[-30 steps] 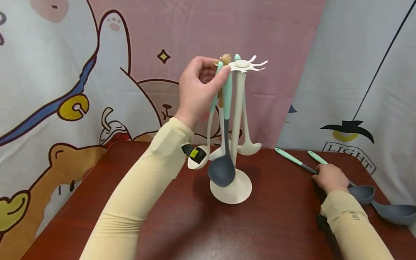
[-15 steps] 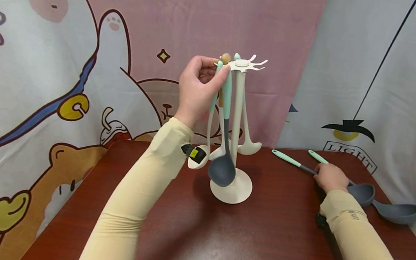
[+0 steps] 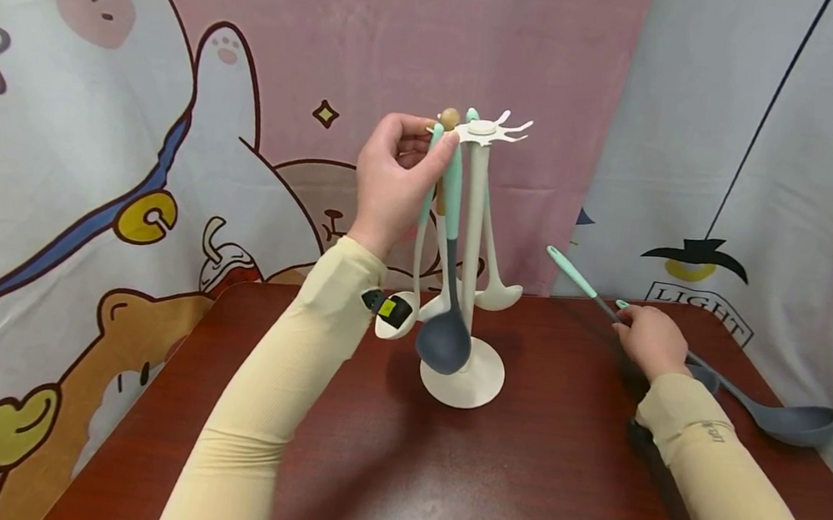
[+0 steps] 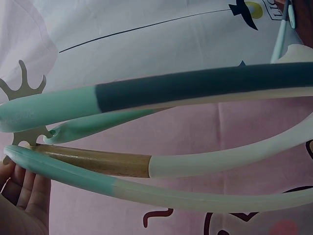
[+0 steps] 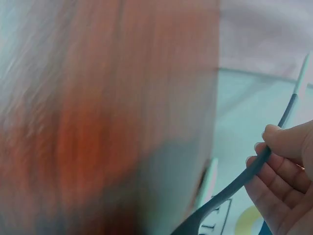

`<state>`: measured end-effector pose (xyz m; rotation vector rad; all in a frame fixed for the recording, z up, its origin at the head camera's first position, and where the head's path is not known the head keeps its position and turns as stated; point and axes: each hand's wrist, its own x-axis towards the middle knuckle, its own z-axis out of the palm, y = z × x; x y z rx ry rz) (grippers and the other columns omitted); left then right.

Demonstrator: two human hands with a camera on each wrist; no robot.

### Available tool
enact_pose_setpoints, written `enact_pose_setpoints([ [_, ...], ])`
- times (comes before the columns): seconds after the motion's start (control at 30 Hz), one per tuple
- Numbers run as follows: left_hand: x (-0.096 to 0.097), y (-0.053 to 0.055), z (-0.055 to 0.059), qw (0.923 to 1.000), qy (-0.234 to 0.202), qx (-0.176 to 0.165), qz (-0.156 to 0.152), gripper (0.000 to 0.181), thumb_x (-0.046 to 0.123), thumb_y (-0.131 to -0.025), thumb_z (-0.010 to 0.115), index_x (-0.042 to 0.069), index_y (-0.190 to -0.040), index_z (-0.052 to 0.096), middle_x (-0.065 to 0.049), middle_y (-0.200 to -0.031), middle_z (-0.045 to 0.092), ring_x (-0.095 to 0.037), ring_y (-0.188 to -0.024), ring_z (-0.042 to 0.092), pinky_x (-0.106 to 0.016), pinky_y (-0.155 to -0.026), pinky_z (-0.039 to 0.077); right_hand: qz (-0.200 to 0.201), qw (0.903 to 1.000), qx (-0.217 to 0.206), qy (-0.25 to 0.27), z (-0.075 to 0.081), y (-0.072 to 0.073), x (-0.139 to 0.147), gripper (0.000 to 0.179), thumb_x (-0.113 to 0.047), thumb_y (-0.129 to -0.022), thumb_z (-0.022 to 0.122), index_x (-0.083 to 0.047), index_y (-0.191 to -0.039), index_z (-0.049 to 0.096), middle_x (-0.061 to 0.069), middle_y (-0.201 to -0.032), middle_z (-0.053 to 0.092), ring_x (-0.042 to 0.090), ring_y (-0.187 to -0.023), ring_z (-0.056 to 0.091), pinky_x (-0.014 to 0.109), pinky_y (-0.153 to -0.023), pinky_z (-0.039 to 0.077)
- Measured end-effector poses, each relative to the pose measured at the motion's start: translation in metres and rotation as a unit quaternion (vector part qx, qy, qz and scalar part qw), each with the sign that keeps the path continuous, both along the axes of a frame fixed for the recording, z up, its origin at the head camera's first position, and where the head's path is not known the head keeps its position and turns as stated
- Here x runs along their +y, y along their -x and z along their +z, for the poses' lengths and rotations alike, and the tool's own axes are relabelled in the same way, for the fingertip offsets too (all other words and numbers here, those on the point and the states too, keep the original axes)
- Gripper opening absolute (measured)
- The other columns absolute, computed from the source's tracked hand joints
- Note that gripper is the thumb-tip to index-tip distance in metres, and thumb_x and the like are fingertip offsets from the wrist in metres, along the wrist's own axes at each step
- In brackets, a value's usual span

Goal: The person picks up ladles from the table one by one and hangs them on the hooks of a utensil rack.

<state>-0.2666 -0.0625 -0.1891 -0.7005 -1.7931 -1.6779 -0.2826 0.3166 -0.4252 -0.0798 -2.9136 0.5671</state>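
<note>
My left hand (image 3: 397, 179) pinches the top of a cream utensil rack (image 3: 473, 240) by one of its hooks. From the rack hang a dark grey ladle (image 3: 444, 342) with a mint handle, a white utensil with a wooden handle (image 4: 98, 160), and cream utensils with mint handles. At the right, my right hand (image 3: 653, 341) pinches the grey shaft of another mint-handled ladle (image 3: 569, 271) between thumb and fingers. Its handle tilts up toward the rack; its bowl is partly hidden behind the wrist. A second grey ladle (image 3: 796, 424) lies on the table beside it.
The brown table (image 3: 515, 487) ends at a cartoon-printed cloth (image 3: 542, 54) behind it and at the right. The rack's round base (image 3: 475, 387) stands near the table's middle. Bare hooks (image 3: 515, 127) stick out on the rack's right side.
My right hand has lifted slightly and moved left, raising the ladle's handle end off the table and drawing its bowl closer. The left hand stays at the rack.
</note>
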Motion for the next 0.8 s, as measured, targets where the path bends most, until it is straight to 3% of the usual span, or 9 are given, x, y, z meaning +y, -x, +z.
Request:
enact_pose_setpoints([
  [0.27, 0.001, 0.002, 0.000, 0.9999, -0.008, 0.007, -0.005, 0.025, 0.015, -0.088, 0.073, -0.001, -0.103, 0.062, -0.007, -0.095, 0.062, -0.020, -0.088, 0.061, -0.027, -0.079, 0.052, 0.013, 0.9989, 0.027, 0.035, 0.017, -0.002, -0.018, 0.030, -0.019, -0.098, 0.062, 0.001, -0.121, 0.064, 0.025, -0.112, 0.064, 0.039, -0.089, 0.059, 0.052, -0.068, 0.047],
  [0.47, 0.000, 0.002, -0.001, 1.0000, -0.004, 0.006, -0.002, 0.025, 0.016, -0.088, 0.073, -0.001, -0.104, 0.063, -0.007, -0.095, 0.062, -0.021, -0.088, 0.061, -0.027, -0.078, 0.052, 0.026, 0.9959, 0.067, 0.054, 0.028, -0.002, -0.029, 0.032, -0.019, -0.099, 0.061, 0.002, -0.123, 0.064, 0.027, -0.118, 0.062, 0.044, -0.097, 0.059, 0.057, -0.077, 0.047],
  [0.8, 0.000, 0.001, -0.001, 1.0000, -0.001, 0.002, 0.000, 0.027, 0.017, -0.088, 0.073, -0.001, -0.105, 0.062, -0.007, -0.096, 0.062, -0.021, -0.088, 0.061, -0.027, -0.078, 0.052, 0.043, 0.9863, 0.135, 0.085, 0.050, -0.007, -0.045, 0.028, -0.017, -0.099, 0.063, 0.002, -0.120, 0.066, 0.025, -0.113, 0.061, 0.041, -0.098, 0.057, 0.056, -0.079, 0.046],
])
